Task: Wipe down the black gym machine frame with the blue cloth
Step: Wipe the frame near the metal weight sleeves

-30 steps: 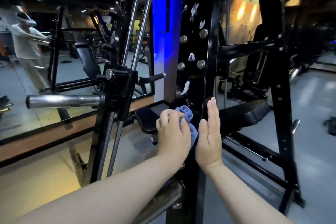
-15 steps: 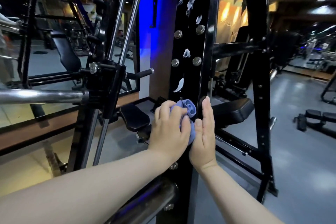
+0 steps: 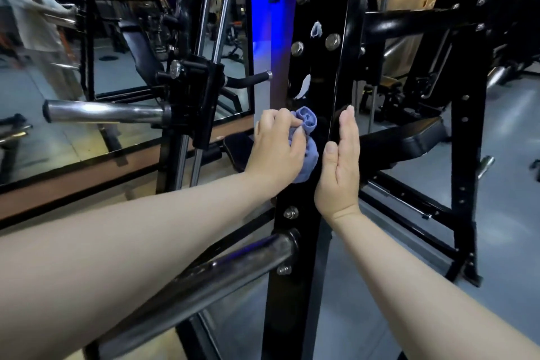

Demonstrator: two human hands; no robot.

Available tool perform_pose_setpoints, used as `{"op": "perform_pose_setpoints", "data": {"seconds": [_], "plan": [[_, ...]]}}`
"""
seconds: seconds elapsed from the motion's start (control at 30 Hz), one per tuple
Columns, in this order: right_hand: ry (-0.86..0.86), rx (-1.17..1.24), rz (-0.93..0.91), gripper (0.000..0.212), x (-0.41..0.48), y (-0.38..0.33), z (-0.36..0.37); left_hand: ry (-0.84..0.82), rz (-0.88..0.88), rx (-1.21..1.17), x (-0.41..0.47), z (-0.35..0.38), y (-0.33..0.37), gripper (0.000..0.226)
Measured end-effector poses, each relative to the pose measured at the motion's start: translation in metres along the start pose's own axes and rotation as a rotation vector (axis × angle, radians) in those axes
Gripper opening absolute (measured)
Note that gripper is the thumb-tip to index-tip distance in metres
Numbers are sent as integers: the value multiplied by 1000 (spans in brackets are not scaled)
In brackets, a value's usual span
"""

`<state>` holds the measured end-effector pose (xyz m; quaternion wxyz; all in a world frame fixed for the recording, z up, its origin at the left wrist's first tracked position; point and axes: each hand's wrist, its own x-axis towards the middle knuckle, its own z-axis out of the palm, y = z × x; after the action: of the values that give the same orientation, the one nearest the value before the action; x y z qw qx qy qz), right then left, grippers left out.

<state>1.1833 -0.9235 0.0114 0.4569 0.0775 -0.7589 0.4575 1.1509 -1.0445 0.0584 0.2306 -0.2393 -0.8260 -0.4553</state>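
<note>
Since half a second ago both hands have barely shifted on the upright. Left fingers (image 3: pixel 273 123) curl tight around the bunched blue cloth (image 3: pixel 306 149), pressing it against the black frame (image 3: pixel 317 90); at its 3 o'clock, the right hand (image 3: pixel 340 166) lies flat, fingers straight, against the post's edge.

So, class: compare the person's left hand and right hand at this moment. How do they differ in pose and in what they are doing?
The left hand is curled shut around the bunched blue cloth; the right hand is open and holds nothing. The left hand presses the cloth to the upright's front face; the right hand lies flat, fingers straight, along its side edge. Both are bare and rest on the same black frame upright.
</note>
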Motion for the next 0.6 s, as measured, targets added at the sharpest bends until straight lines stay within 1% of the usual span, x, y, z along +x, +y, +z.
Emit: {"op": "perform_pose_setpoints", "data": {"seconds": [0.13, 0.2, 0.23, 0.3, 0.4, 0.47, 0.5, 0.57, 0.6], "plan": [[-12, 2, -15, 52, -7, 4, 0, -108, 26, 121, -56, 9, -30, 8], [-21, -3, -17, 53, -10, 7, 1, -149, -38, 102, -64, 10, -33, 5], [-21, -7, -13, 53, -11, 7, 1, -141, -60, 86, -59, 10, -30, 3], [-22, -21, -7, 53, -11, 6, 0, -69, -59, 64, -37, 8, -20, 3], [11, -130, 36, 54, -12, -1, 4, 23, -104, -13, 3, 3, -5, 5], [41, -135, 91, 54, -14, -7, 9, 59, -77, -44, 5, 3, -3, 14], [48, -107, 111, 54, -15, -9, 11, 36, -53, -46, -2, 3, -5, 23], [53, -81, 112, 54, -17, -8, 12, -76, 9, -1, -26, 3, -13, 41], [55, -84, 104, 54, -18, -7, 12, -122, 44, 25, -36, 4, -19, 46]]}}
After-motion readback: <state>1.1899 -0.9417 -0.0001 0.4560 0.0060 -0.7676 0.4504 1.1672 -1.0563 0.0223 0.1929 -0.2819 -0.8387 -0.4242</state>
